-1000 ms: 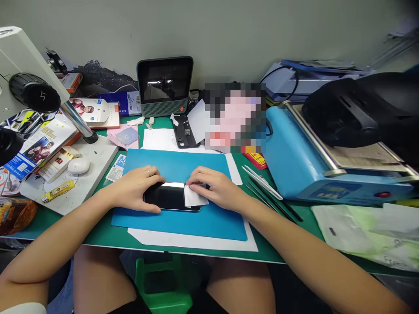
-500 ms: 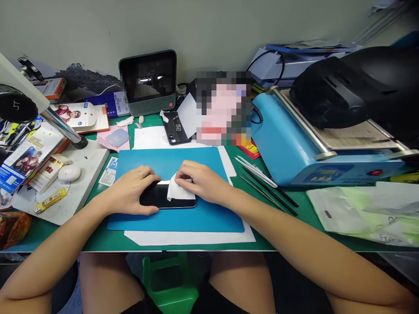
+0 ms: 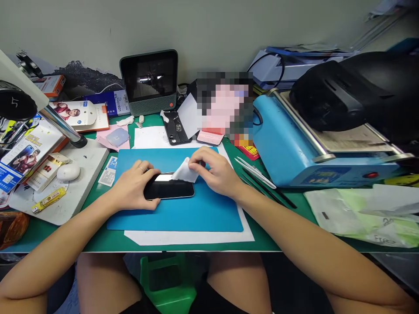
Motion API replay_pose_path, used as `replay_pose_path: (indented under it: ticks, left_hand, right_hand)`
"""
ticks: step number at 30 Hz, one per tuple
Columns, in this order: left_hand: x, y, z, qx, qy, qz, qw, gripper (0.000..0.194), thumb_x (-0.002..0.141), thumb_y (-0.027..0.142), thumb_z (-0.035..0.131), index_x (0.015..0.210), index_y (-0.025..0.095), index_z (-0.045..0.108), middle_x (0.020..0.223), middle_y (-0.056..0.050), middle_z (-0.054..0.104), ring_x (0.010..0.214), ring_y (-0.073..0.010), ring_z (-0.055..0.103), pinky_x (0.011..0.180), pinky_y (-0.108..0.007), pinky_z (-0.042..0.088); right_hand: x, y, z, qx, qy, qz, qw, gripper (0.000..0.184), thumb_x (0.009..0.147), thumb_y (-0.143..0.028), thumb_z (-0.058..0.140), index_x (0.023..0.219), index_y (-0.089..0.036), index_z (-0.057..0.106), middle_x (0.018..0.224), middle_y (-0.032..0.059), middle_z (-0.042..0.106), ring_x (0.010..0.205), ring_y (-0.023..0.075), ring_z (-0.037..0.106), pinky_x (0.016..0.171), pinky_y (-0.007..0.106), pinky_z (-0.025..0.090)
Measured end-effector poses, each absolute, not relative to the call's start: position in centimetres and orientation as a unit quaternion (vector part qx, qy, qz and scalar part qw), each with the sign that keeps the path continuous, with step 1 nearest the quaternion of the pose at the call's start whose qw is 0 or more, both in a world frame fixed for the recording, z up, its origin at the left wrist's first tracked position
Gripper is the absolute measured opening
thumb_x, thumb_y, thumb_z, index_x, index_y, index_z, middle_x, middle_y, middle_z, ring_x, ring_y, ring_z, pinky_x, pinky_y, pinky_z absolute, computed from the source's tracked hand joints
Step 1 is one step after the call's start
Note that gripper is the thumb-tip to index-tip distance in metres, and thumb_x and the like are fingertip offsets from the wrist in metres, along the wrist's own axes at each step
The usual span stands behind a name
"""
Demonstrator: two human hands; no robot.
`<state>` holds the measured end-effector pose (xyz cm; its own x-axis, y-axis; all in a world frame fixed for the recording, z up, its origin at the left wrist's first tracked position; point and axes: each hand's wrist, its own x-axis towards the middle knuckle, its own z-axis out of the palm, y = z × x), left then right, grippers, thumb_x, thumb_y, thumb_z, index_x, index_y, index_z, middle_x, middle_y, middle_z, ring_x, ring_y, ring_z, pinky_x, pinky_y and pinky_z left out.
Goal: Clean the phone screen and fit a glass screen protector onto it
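The wipe [image 3: 186,171] is now hanging bunched where, half a second ago, it was spreading over the phone [image 3: 170,189]; the right hand [image 3: 214,171] is sitting farther up. Its fingers are pinching the wipe; whether the low corner is touching glass is staying unclear. The left hand [image 3: 132,187] is gripping the phone's left end, thumb along the near edge, fingers along the far one. The phone is lying on the mat [image 3: 176,218], probably stiff, slick and fragile, so its edges are offering the safest hold.
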<state>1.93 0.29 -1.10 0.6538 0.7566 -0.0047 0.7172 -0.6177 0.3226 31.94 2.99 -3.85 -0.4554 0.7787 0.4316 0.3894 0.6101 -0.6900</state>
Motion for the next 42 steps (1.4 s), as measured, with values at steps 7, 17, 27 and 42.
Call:
replay_pose_path:
  ticks: [7,17,27,42]
  left_hand:
    - [1.7,0.2,-1.4,0.889,0.427,0.082,0.143,0.075,0.084,0.053,0.077,0.149,0.019,0.062,0.131,-0.016,0.064,0.116,-0.037,0.059,0.091,-0.052,0.06]
    - [1.1,0.6,-0.9,0.896,0.406,0.07,0.167,0.073,0.092,0.063,0.071,0.151,0.021,0.061,0.134,-0.016,0.063,0.119,-0.0357,0.06,0.095,-0.051,0.06]
    - [1.1,0.6,-0.8,0.895,0.406,0.067,0.173,0.073,0.093,0.063,0.071,0.151,0.018,0.062,0.133,-0.016,0.064,0.118,-0.0343,0.06,0.1,-0.051,0.059]
    - [1.1,0.6,-0.5,0.89,0.41,0.062,0.188,0.074,0.095,0.063,0.071,0.152,0.016,0.063,0.134,-0.017,0.064,0.119,-0.0345,0.06,0.1,-0.051,0.058]
  right_hand:
    - [33.0,3.5,-4.0,-0.269,-0.895,0.24,0.261,0.025,0.114,-0.036,0.056,0.111,-0.025,0.078,0.108,0.0104,0.078,0.103,0.0281,0.071,0.089,0.045,0.06]
    - [32.7,3.2,-4.0,-0.279,-0.917,0.16,0.237,0.037,0.116,-0.035,0.05,0.117,-0.021,0.085,0.112,0.0142,0.078,0.104,0.0306,0.071,0.089,0.049,0.063]
    - [31.6,3.2,-4.4,-0.298,-0.905,0.146,0.265,0.031,0.112,-0.027,0.055,0.11,-0.018,0.085,0.108,0.0147,0.077,0.101,0.0299,0.071,0.085,0.047,0.064]
    - [32.0,2.4,-4.1,-0.298,-0.895,0.152,0.295,0.024,0.113,-0.023,0.057,0.108,-0.018,0.08,0.103,0.0112,0.077,0.096,0.0263,0.072,0.083,0.042,0.063]
